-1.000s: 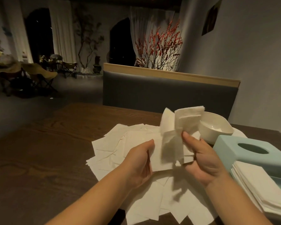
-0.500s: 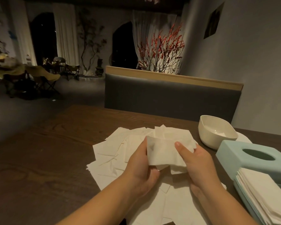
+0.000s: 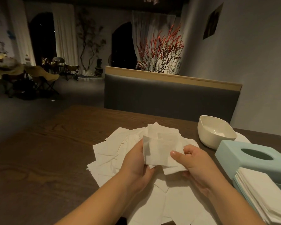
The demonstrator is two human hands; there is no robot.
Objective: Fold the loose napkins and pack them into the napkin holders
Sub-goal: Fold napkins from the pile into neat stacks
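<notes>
Both hands hold one napkin (image 3: 161,151) up over the pile (image 3: 113,151). The left hand (image 3: 137,161) pinches its left edge and the right hand (image 3: 191,159) pinches its right edge. The blue holder (image 3: 253,159) sits just to the right, nearer the right hand.

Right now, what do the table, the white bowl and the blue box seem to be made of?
Table: dark wood or wood veneer, matte; grain lines show.
Bowl: glazed ceramic or maybe melamine; smooth cream surface with a soft shine inside.
Box: probably matte plastic or silicone; even pale blue colour, rounded edges, moulded oval opening.
</notes>
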